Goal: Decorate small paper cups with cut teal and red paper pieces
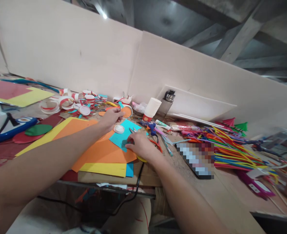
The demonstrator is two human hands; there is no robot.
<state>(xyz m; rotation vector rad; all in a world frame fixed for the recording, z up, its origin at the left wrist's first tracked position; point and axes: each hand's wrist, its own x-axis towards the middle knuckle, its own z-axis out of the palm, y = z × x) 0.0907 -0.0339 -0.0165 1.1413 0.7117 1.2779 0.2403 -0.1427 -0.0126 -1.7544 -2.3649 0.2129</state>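
Note:
My left hand (112,119) is closed at the near edge of a round cup piece (127,111) with an orange centre and a white rim; a blue strip stands at its top. On the blue paper (118,140) lies a small white disc (119,129), just below my left hand. My right hand (138,145) is closed over the right part of the blue paper, with scissor blades (133,130) showing beyond its fingers and a yellow loop under the palm. Orange sheets (94,152) and a yellow sheet (104,168) lie beneath.
A cup stack (152,110) and a dark bottle (166,105) stand behind. A blue glue gun (152,127) lies right of my hands, before colourful pipe cleaners (231,146) and a phone (195,161). Cut cups (67,102) lie back left. A black cable (139,178) hangs over the front edge.

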